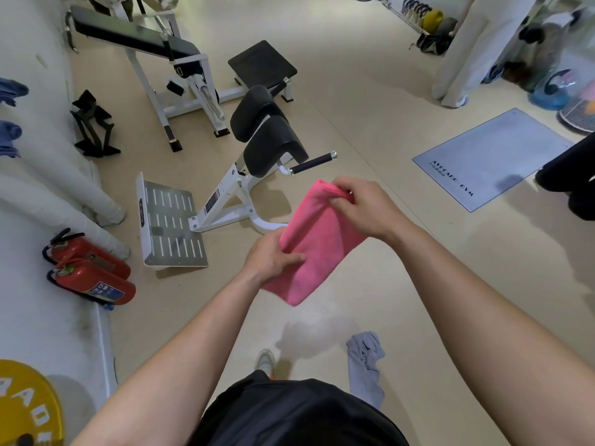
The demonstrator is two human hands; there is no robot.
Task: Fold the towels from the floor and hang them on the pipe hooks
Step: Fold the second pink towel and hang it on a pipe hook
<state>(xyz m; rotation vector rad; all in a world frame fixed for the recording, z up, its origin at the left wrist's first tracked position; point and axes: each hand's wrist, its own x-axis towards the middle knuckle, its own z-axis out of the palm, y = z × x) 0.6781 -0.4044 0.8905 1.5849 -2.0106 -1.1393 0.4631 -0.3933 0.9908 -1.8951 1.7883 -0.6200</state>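
Observation:
A pink towel (317,243), folded into a narrow rectangle, is held in the air in front of me. My right hand (363,206) pinches its top corner. My left hand (273,255) grips its lower left edge, thumb on top of the cloth. A crumpled grey towel (365,358) lies on the floor near my foot. Two blue towels (9,136) hang at the left wall, above white pipes (58,201); the hooks themselves are not visible.
A white hyperextension bench (257,149) with a metal footplate (170,220) stands ahead left, another bench (135,40) behind it. Two red fire extinguishers (93,272) lie by the wall. A grey mat (489,156) lies right; a person's legs (467,53) stand at the back right.

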